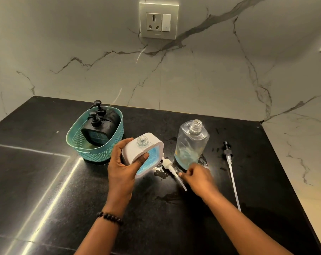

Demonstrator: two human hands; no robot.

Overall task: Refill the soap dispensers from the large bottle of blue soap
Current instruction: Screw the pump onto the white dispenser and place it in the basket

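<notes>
My left hand (122, 167) is clamped around the white dispenser (143, 153) — thumb across its blue window, neck uncapped. My right hand (197, 178) pinches the white pump (171, 169) lying beside it; the big bottle (191, 144) stands just beyond those fingers.

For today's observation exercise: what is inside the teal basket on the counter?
The teal basket holds a black dispenser with two black pump heads, one behind the other. The basket wall hides its base, so whether anything else lies at the bottom cannot be seen.
</notes>
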